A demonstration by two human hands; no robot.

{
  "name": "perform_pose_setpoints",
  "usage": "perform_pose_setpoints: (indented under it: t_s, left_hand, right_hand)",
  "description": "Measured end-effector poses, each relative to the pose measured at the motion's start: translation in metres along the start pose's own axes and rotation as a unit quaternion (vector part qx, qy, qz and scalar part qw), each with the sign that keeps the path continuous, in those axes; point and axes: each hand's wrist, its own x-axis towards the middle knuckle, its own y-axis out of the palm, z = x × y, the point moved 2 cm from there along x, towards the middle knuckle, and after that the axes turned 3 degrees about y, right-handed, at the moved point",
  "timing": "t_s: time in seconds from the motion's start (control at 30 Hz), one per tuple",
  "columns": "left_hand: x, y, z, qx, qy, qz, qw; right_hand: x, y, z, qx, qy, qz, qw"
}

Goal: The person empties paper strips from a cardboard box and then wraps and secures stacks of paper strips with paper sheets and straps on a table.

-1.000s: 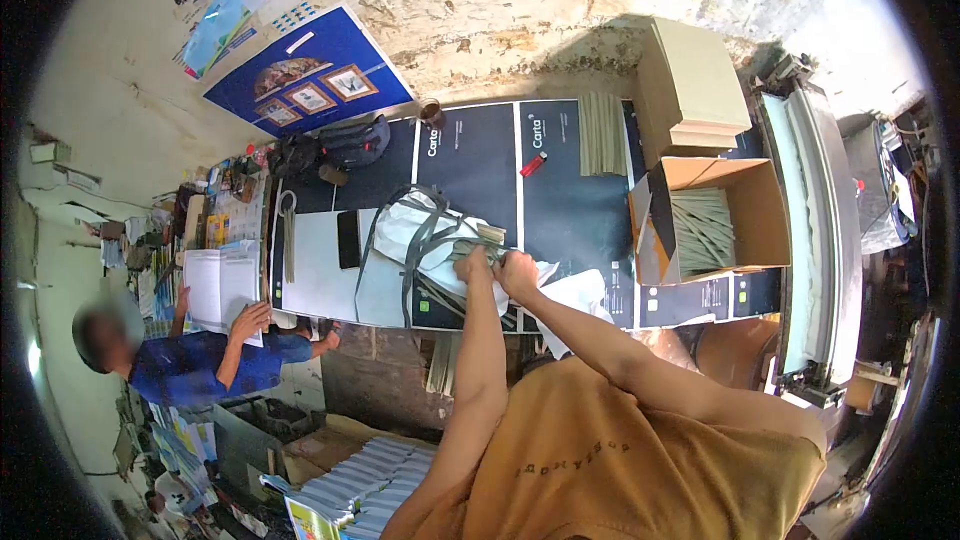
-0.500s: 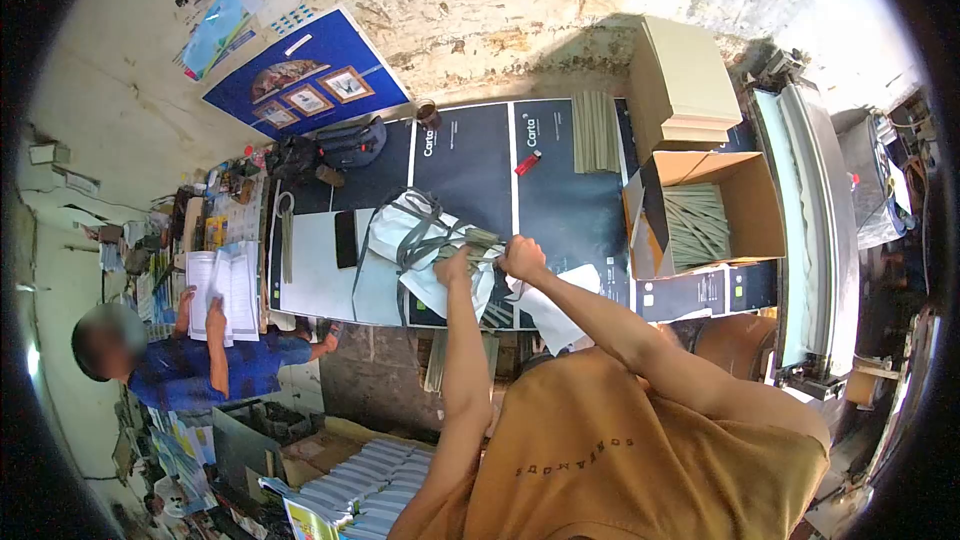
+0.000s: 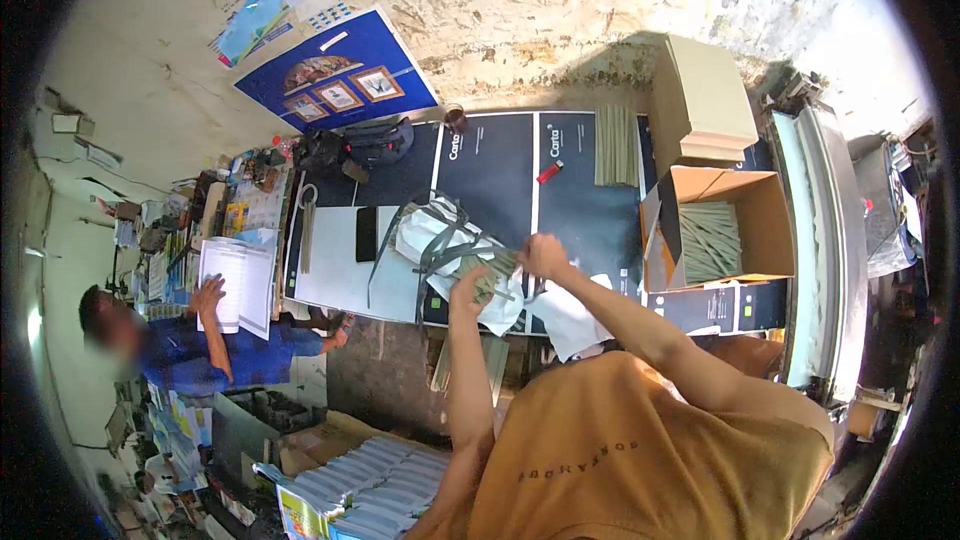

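Note:
A bundle of thin grey-green strips (image 3: pixel 492 278) lies on crumpled white wrapping (image 3: pixel 418 232), with dark straps (image 3: pixel 445 248) looped across it. At the bundle's near left side is my left hand (image 3: pixel 468 290), its fingers curved and apart, touching or just beside the strips. My right hand (image 3: pixel 543 256) is closed at the bundle's right end; what it pinches is too small to make out. More white wrapping (image 3: pixel 570 318) lies below my right hand. A black phone (image 3: pixel 366 234) rests on a white sheet (image 3: pixel 325 275) to the left.
An open cardboard box (image 3: pixel 765 230) of strips stands right, with stacked boards (image 3: pixel 705 105) behind it. A strip stack (image 3: pixel 616 146) and red lighter (image 3: pixel 550 172) lie on the dark table. At the left, a person (image 3: pixel 215 355) handles an open book (image 3: pixel 240 285).
My left hand has loosened from its grip on the strips, its fingers now apart. My right hand has lifted slightly away from the bundle. The other person's hand has shifted on the pages.

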Motion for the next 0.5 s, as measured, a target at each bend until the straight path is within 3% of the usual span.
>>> perform_pose_setpoints:
  t_s: [0.07, 0.13, 0.2, 0.27, 0.3, 0.33, 0.4, 0.47, 0.5]
  left_hand:
    - [0.012, -0.002, 0.012, -0.032, -0.009, 0.018, 0.999]
    - [0.016, 0.002, 0.018, -0.019, -0.003, -0.008, 1.000]
    - [0.012, 0.009, 0.021, -0.056, 0.023, -0.005, 0.998]
    - [-0.009, 0.026, 0.023, 0.035, 0.065, -0.052, 0.996]
    - [0.008, 0.018, 0.040, 0.080, 0.083, -0.016, 0.993]
    - [0.028, 0.013, 0.053, 0.126, 0.101, 0.019, 0.987]
    - [-0.028, 0.045, 0.043, 0.176, 0.140, -0.021, 0.974]
    - [-0.015, 0.043, 0.053, 0.290, 0.128, -0.041, 0.948]
    - [-0.017, 0.040, 0.051, 0.323, 0.168, 0.006, 0.932]
  right_hand:
    - [-0.023, -0.025, 0.036, -0.003, -0.061, 0.137, 0.989]
    - [-0.008, 0.006, 0.035, 0.074, -0.071, 0.214, 0.971]
    - [0.010, 0.041, 0.035, 0.209, 0.010, 0.363, 0.908]
    - [0.011, 0.049, 0.040, 0.211, 0.032, 0.333, 0.919]
    - [0.020, 0.048, 0.044, 0.118, 0.087, 0.387, 0.910]
    - [0.022, 0.047, 0.048, 0.120, 0.084, 0.394, 0.907]
    - [0.020, 0.047, 0.048, 0.142, 0.075, 0.391, 0.906]
    - [0.021, 0.047, 0.046, 0.157, 0.071, 0.389, 0.905]
    - [0.018, 0.044, 0.050, 0.164, 0.074, 0.390, 0.903]
